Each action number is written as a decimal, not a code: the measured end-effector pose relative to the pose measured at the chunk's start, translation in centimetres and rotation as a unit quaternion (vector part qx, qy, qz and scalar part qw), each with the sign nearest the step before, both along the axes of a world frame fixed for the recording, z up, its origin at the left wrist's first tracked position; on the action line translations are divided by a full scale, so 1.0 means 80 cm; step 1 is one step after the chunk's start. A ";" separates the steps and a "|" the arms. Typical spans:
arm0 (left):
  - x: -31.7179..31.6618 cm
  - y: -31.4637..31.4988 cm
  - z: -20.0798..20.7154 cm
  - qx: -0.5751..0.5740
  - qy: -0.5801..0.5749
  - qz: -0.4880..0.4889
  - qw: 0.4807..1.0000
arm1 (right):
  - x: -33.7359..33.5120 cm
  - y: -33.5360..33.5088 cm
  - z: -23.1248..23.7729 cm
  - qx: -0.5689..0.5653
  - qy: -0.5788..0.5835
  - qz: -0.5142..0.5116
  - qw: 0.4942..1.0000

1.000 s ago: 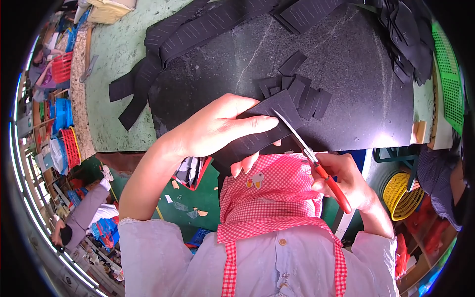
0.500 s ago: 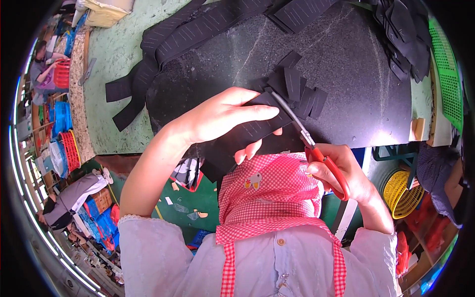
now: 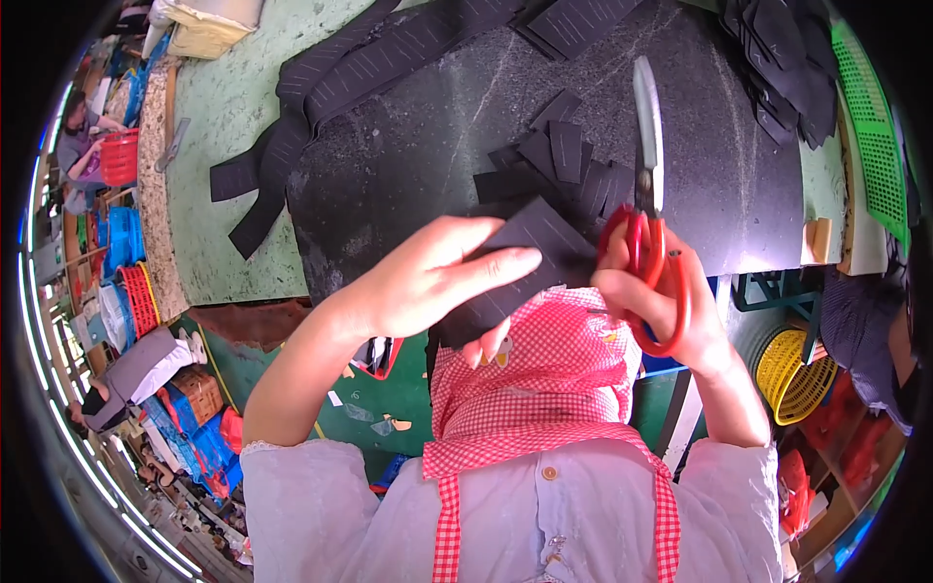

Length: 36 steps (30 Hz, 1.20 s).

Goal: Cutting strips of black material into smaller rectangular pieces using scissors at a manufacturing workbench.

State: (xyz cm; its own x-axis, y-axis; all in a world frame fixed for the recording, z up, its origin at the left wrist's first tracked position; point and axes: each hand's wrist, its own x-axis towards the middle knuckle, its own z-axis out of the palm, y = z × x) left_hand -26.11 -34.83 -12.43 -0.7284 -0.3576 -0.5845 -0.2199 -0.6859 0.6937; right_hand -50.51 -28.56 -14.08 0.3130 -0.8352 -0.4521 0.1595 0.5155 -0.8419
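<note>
My left hand (image 3: 437, 277) is closed on a black strip (image 3: 544, 243) with short white lines marked across it, thumb on top and fingertips curling beneath. In my right hand (image 3: 671, 311) are red-handled scissors (image 3: 648, 146), fingers through the handles. Their blades point away from me, look closed, and stand apart from the strip. Just past my hands, small cut black pieces (image 3: 567, 151) with white marks lie in a loose pile on the dark board (image 3: 408, 185).
Long marked black strips (image 3: 389, 73) curve over the far left of the green table (image 3: 228, 223). Black pieces (image 3: 777, 68) are heaped at the far right beside a green basket (image 3: 875, 126). A yellow basket (image 3: 792, 379) sits lower right. Another person (image 3: 83, 146) handles a red basket (image 3: 119, 157) at left.
The scissors have swung away from the strip's end and now point straight ahead. Another black piece shows at the near left of the pile. The strip in my left hand has tilted.
</note>
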 end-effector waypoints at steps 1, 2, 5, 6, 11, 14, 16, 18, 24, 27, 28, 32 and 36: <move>0.006 -0.003 -0.001 -0.028 0.023 0.011 0.999 | -0.016 0.003 -0.002 0.021 -0.025 0.036 0.999; 0.010 -0.004 0.001 -0.029 0.021 0.030 0.999 | -0.023 0.011 -0.001 0.011 -0.018 0.082 0.996; 0.014 -0.014 0.002 -0.043 0.031 0.042 0.998 | -0.028 0.035 -0.009 0.011 -0.045 0.144 0.988; 0.012 -0.016 0.003 -0.048 0.032 0.036 0.998 | -0.025 0.039 -0.012 -0.010 -0.016 0.158 0.987; 0.005 -0.023 0.004 -0.051 0.046 0.008 0.998 | -0.018 0.024 -0.005 -0.044 0.084 0.222 0.970; 0.001 -0.023 0.005 -0.040 0.013 0.020 0.999 | -0.021 0.023 -0.014 -0.071 0.091 0.212 0.970; -0.001 -0.025 0.003 -0.040 0.016 0.021 0.999 | -0.021 0.025 -0.015 -0.092 0.088 0.199 0.972; -0.001 -0.027 0.000 -0.040 0.019 0.021 0.999 | -0.018 0.025 -0.010 -0.002 0.064 0.169 0.984; 0.002 -0.042 -0.010 0.000 0.041 -0.014 0.999 | -0.018 0.014 0.001 -0.001 0.136 0.187 0.973; -0.012 -0.040 -0.016 0.023 0.047 -0.070 0.996 | -0.009 0.014 -0.004 -0.037 0.124 0.155 0.979; -0.012 -0.042 -0.017 0.027 0.045 -0.065 0.996 | -0.009 0.019 -0.011 -0.049 0.109 0.134 0.984; -0.012 -0.044 -0.024 0.029 0.033 -0.037 0.998 | -0.015 0.009 -0.001 0.045 0.117 0.151 0.981; -0.009 -0.039 -0.018 0.031 0.018 -0.035 0.999 | -0.016 0.005 0.007 0.085 0.106 0.113 0.984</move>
State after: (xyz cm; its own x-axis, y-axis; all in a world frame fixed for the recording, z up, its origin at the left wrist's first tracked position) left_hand -26.83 -37.98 -13.88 -0.7705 -0.2693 -0.5777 -0.2444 -0.7123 0.6580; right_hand -51.77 -28.12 -13.50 0.3658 -0.6616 -0.6546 -0.1444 0.6545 -0.7422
